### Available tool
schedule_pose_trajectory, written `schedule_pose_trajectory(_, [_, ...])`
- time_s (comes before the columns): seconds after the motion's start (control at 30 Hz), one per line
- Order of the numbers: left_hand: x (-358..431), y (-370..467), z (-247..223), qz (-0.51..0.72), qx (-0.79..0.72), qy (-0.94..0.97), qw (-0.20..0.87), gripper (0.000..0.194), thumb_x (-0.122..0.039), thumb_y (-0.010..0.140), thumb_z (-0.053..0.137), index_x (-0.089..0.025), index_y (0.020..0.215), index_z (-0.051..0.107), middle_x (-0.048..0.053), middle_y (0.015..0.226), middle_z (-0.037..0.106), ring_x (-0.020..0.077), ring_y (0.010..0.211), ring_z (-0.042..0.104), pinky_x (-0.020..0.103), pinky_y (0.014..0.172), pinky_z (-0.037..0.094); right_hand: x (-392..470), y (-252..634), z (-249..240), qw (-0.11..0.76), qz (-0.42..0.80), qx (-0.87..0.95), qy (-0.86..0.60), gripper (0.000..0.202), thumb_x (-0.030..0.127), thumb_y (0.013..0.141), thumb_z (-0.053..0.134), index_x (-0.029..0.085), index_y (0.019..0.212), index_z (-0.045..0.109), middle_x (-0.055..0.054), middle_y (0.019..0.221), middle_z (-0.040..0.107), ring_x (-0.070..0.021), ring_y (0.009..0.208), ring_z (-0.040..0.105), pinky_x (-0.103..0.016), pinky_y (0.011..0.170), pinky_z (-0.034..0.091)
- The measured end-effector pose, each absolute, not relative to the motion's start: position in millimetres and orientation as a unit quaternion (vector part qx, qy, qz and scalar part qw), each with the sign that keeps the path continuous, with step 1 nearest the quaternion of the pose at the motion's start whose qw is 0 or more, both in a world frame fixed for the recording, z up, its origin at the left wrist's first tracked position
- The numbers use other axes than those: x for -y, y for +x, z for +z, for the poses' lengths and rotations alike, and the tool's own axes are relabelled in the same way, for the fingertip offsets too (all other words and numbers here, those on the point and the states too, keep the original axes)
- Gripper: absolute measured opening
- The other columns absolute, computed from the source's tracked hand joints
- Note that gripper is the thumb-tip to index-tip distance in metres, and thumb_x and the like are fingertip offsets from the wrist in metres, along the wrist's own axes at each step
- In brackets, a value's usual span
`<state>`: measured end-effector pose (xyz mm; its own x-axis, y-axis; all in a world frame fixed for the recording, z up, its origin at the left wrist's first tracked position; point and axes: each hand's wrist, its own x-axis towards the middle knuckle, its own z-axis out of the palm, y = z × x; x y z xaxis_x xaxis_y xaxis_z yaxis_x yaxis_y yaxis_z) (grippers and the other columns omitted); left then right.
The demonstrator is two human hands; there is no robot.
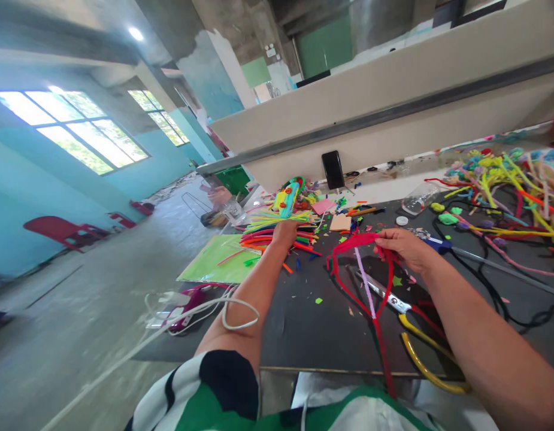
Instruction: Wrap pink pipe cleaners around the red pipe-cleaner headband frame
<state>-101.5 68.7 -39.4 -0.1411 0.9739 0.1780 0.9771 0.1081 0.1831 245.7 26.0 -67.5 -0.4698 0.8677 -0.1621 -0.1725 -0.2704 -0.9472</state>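
Note:
My right hand pinches the upper right edge of a red pipe-cleaner loop, which is bent to a point at the bottom with a long red tail. A pale pink strip runs down the loop's middle. My left hand reaches onto a pile of coloured pipe cleaners; its fingertips are hidden, so its grip does not show. Scissors with yellow handles lie behind the loop and below my right hand.
A phone leans on the white partition. Fuzzy pipe-cleaner pieces heap at the right, beside a clear plastic cup. A green sheet, a purple glue gun and a white cable lie left.

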Motion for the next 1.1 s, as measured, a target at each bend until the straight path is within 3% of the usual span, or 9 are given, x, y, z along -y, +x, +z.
schedule_pose_trajectory(0.17, [-51, -74, -39, -0.204, 0.694, -0.690, 0.031, 0.033, -0.021, 0.091, 0.040, -0.019, 0.114, 0.064, 0.008, 0.123, 0.062, 0.0190, 0.116, 0.053, 0.027, 0.099, 0.036, -27, 246, -69, 0.372, 0.709, 0.486, -0.351, 0.020, 0.029, 0.067, 0.075, 0.017, 0.073, 0.060, -0.002, 0.063, 0.068, -0.0096, 0.047, 0.058, -0.021, 0.050, 0.051])
schedule_pose_trajectory(0.33, [-6, -2, -7, -0.515, 0.469, -0.716, -0.038, 0.017, -0.029, 0.087, 0.055, -0.021, 0.095, 0.067, 0.006, 0.099, 0.068, 0.0174, 0.096, 0.062, 0.030, 0.092, 0.046, -26, 247, -66, 0.374, 0.710, 0.480, -0.353, 0.021, 0.029, 0.067, 0.075, 0.016, 0.076, 0.061, -0.002, 0.063, 0.068, -0.0096, 0.048, 0.058, -0.021, 0.050, 0.051])
schedule_pose_trajectory(0.47, [32, 37, 33, -0.693, 0.309, -0.628, -0.173, 0.016, -0.036, 0.088, 0.055, -0.021, 0.093, 0.061, 0.002, 0.090, 0.067, 0.0121, 0.075, 0.064, 0.027, 0.073, 0.053, -25, 247, -63, 0.370, 0.700, 0.480, -0.378, 0.020, 0.027, 0.067, 0.075, 0.017, 0.077, 0.061, -0.002, 0.064, 0.068, -0.0098, 0.048, 0.058, -0.021, 0.049, 0.051])
schedule_pose_trajectory(0.6, [43, 35, 51, -0.781, 0.228, -0.534, -0.232, 0.011, -0.034, 0.091, 0.050, -0.024, 0.095, 0.054, -0.002, 0.083, 0.065, 0.0084, 0.064, 0.063, 0.024, 0.064, 0.054, -24, 247, -64, 0.373, 0.697, 0.482, -0.379, 0.020, 0.027, 0.069, 0.074, 0.017, 0.081, 0.061, -0.002, 0.063, 0.068, -0.0103, 0.049, 0.059, -0.022, 0.050, 0.052])
schedule_pose_trajectory(0.83, [43, 14, 51, -0.704, 0.259, -0.570, -0.335, 0.018, -0.036, 0.085, 0.060, -0.020, 0.090, 0.055, -0.002, 0.071, 0.064, 0.0100, 0.055, 0.061, 0.022, 0.052, 0.051, -25, 248, -66, 0.384, 0.682, 0.495, -0.379, 0.024, 0.031, 0.067, 0.076, 0.016, 0.080, 0.062, -0.001, 0.065, 0.068, -0.0109, 0.053, 0.060, -0.022, 0.051, 0.051])
schedule_pose_trajectory(1.1, [70, 4, 76, -0.256, 0.250, -0.799, -0.484, 0.019, -0.031, 0.085, 0.058, -0.014, 0.085, 0.065, 0.007, 0.077, 0.069, 0.0124, 0.066, 0.064, 0.023, 0.061, 0.054, -29, 251, -65, 0.363, 0.682, 0.486, -0.407, 0.035, 0.024, 0.071, 0.073, 0.017, 0.104, 0.065, -0.004, 0.074, 0.070, -0.0106, 0.054, 0.062, -0.020, 0.052, 0.051])
